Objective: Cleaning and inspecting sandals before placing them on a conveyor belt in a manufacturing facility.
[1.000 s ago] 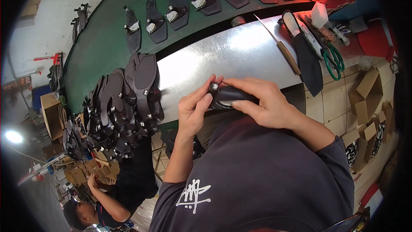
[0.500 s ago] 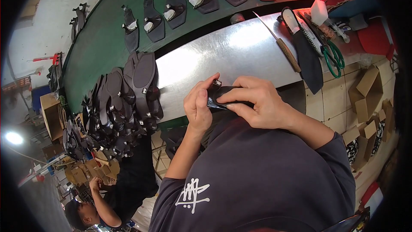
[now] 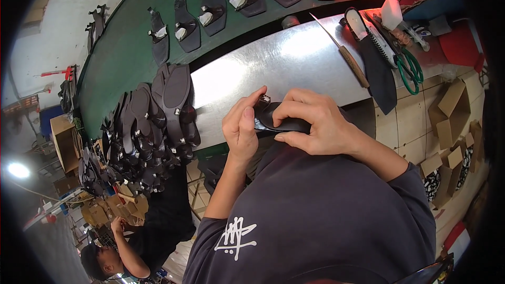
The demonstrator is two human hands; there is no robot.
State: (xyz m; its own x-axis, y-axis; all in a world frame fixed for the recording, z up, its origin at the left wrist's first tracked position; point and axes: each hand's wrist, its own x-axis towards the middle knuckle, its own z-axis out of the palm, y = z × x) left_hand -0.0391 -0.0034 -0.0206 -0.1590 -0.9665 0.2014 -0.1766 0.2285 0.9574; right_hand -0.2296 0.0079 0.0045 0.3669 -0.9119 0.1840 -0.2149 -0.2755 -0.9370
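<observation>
1. The left hand (image 3: 242, 129) grips the nine o'clock end of a dark sandal (image 3: 292, 124), its thumb raised along the near side; the far fingers are partly hidden.
2. The right hand (image 3: 314, 121) holds the same sandal from three o'clock, the index finger bent over its top and the thumb under the near edge.
3. That sandal is held between both hands, just in front of the wearer's shirt (image 3: 326, 205) (a small whitish wrapped piece (image 3: 265, 99) sits at its eleven o'clock corner).
4. From there, a shiny metal worktop (image 3: 247, 68) spreads toward eleven o'clock, and a pile of dark sandals (image 3: 158, 110) lies at nine.
5. A pointed tool with a wooden handle (image 3: 352, 66) and green-handled scissors (image 3: 410, 71) lie toward two o'clock.
6. A row of sandals (image 3: 213, 18) runs from eleven to one on a green surface (image 3: 123, 55), reddish light falling on its one o'clock end.
7. A co-worker (image 3: 131, 255) is at eight o'clock, well apart.
</observation>
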